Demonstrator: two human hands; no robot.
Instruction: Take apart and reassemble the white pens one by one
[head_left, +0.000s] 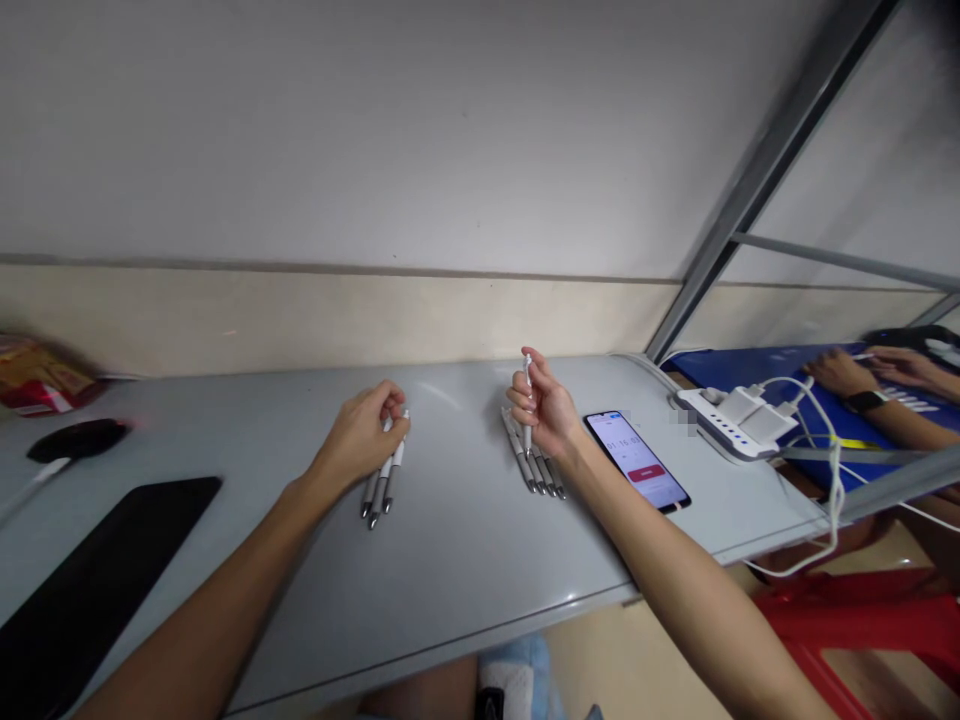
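My right hand is raised over the table, its fingers wrapped round a white and grey pen. That pen stands nearly upright, tip down, with the thumb near its top end. Beneath it lies a row of several similar pens, side by side on the table. On the left, my left hand has its fingers curled, the thumb across the upper part of a pen in a smaller group. The hand partly hides these pens, whose grey tips point towards me.
A grey table carries a lit phone showing a timer, a white power strip, a black flat panel, a black puck-like charger and a red-yellow packet. Beyond the metal frame, another person's hands work over a blue surface.
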